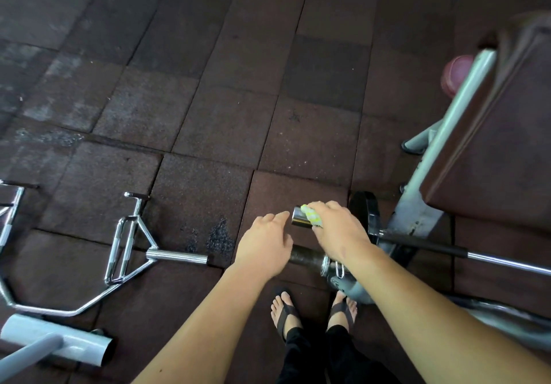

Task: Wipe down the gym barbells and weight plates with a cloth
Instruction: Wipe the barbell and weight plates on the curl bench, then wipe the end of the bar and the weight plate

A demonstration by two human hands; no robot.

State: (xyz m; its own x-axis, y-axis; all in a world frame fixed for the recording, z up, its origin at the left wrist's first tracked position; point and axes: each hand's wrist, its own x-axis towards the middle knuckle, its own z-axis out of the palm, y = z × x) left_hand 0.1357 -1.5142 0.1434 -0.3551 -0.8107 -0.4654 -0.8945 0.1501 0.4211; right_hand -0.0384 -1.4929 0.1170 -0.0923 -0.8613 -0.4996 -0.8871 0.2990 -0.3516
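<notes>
My right hand [337,228] presses a yellow-and-white cloth [311,215] onto the chrome sleeve end of a barbell [298,218]. That bar carries a black weight plate [368,213] and runs off to the right past the bench. My left hand [264,245] hovers just left of the sleeve end, fingers apart, holding nothing. A second, darker barbell sleeve [307,256] lies lower down, partly hidden under my right wrist, with a spring collar beside it. A chrome triceps bar [131,252] lies on the floor to the left.
A dark padded bench on a grey steel frame [441,157] stands at the right. A grey tube frame [56,343] lies at the bottom left. My sandalled feet [286,309] stand on dark rubber floor tiles [208,85].
</notes>
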